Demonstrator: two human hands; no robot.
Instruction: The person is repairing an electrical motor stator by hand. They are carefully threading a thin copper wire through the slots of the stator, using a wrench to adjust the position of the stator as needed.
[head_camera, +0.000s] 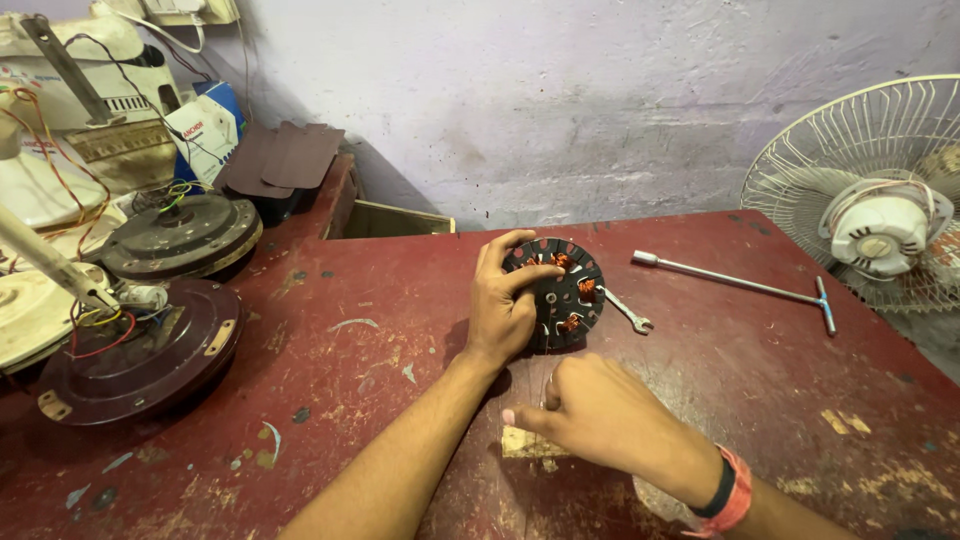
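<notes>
A round black fan stator (566, 292) with copper windings stands tilted on its edge on the red worktable (360, 340). My left hand (503, 300) grips its left rim, thumb across the face. My right hand (597, 412) is closed into a loose fist just in front of the stator, fingers pinched together; a thin wire seems to run up from it toward the stator, too fine to be sure. A red and black band sits on my right wrist. A small open-end spanner (627, 311) lies touching the stator's right side.
A T-handle socket wrench (745, 286) lies on the table to the right. A white table fan (880, 215) with a wire guard stands at the far right. Ceiling fan motors (140, 345) with loose wires crowd the left side. A grey wall runs behind.
</notes>
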